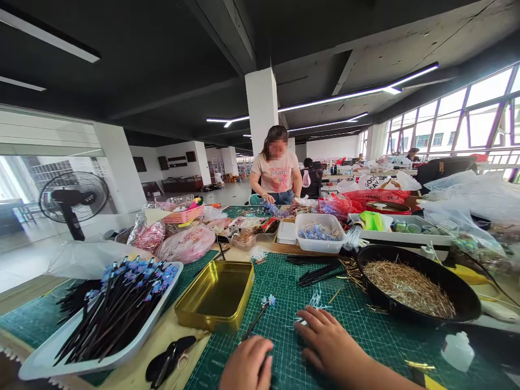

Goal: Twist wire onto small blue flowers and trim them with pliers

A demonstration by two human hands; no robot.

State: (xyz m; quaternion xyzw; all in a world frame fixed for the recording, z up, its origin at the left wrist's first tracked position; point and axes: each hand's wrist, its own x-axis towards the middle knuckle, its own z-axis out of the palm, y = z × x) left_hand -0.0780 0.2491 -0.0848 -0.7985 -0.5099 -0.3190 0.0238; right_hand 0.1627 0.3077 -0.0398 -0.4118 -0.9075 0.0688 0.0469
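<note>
the counter carries a green mat, a strip of it showing between the hands. a white tray of black stems bounds the left, a black pan of wires the right; a gold tin sits nearer the middle. the hands are apart: the right hand spread at silver wires, the left hand curled by a flower stem just off the tin's right edge. whether it grips, i can't tell.

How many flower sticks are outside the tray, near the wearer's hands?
1 flower stick, between the gold tin and right hand, its lower end by the left hand. More may be hidden under the hands.
</note>
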